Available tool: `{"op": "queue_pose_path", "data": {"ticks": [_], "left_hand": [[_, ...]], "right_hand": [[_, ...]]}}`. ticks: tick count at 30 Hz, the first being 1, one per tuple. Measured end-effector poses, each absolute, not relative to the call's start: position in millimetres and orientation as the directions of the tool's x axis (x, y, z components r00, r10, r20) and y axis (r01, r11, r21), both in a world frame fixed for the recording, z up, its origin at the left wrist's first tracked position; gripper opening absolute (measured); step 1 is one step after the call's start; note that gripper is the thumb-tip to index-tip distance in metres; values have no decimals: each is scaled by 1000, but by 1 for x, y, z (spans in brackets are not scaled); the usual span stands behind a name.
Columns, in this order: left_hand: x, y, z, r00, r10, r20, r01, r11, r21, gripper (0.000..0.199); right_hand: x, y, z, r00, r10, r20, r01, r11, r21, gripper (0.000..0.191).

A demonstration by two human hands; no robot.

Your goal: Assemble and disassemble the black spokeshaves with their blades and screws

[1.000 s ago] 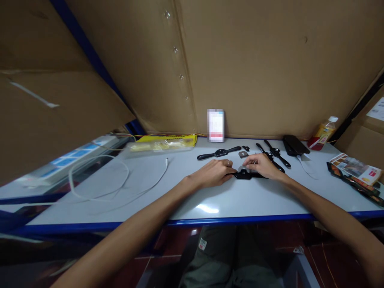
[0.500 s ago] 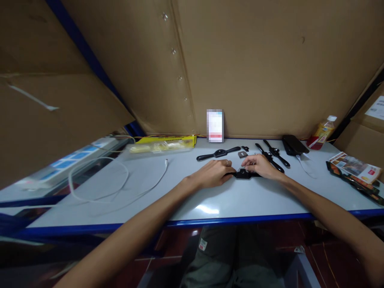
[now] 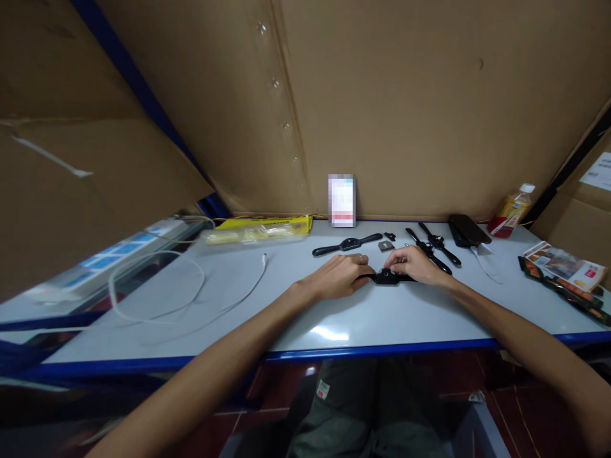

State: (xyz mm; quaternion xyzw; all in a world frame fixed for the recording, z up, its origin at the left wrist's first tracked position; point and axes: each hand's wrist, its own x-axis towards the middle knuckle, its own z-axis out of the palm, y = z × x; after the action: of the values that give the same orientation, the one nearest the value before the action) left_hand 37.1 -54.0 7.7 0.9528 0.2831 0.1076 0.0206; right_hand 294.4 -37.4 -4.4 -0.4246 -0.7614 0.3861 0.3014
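Observation:
A black spokeshave (image 3: pixel 387 277) lies on the table in front of me, its middle body showing between my hands. My left hand (image 3: pixel 341 275), with a ring on one finger, is closed around its left handle. Over the right handle sits my right hand (image 3: pixel 409 262), thumb and fingers pinched together at the far edge of the body; whatever is between the fingertips is too small to make out. Just beyond are a flat metal blade (image 3: pixel 386 246) and a small black cap piece (image 3: pixel 390 236). A second black spokeshave body (image 3: pixel 351 243) rests farther back on the left.
Two more spokeshaves (image 3: pixel 440 244) lie to the right, near a dark pouch (image 3: pixel 466 230). A drink bottle (image 3: pixel 512 211) and printed packaging (image 3: pixel 568 266) are at far right. Left are a white cable (image 3: pixel 205 280), a power strip (image 3: pixel 114 257) and a plastic-wrapped pack (image 3: pixel 255 232). A phone (image 3: pixel 342 201) leans on the cardboard.
My right fingertips have dipped slightly closer to the spokeshave's body. My left hand and the things on the table stay as they were.

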Motion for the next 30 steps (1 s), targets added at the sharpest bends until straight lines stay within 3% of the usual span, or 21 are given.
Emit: {"op": "queue_pose_path", "data": {"ticks": [9,13,17,24,30], "left_hand": [[37,-52,5,817,539,204,529,-842,108,32],[37,-53,6,815,545,198,535,-838,107,32],[38,-55,9,811,558,176,549,-830,101,32],[39,-54,9,808,561,177,553,-827,97,31],[39,-55,10,807,567,163,560,-823,95,31]], "right_hand": [[297,-40,4,-432,885,176,440,377,-815,10],[311,-34,20,-241,884,401,582,462,-669,12],[328,-27,29,-133,877,462,802,369,-469,8],[336,-25,32,-113,941,320,963,183,-196,18],[330,-31,28,-173,978,119,984,177,-31,28]]}}
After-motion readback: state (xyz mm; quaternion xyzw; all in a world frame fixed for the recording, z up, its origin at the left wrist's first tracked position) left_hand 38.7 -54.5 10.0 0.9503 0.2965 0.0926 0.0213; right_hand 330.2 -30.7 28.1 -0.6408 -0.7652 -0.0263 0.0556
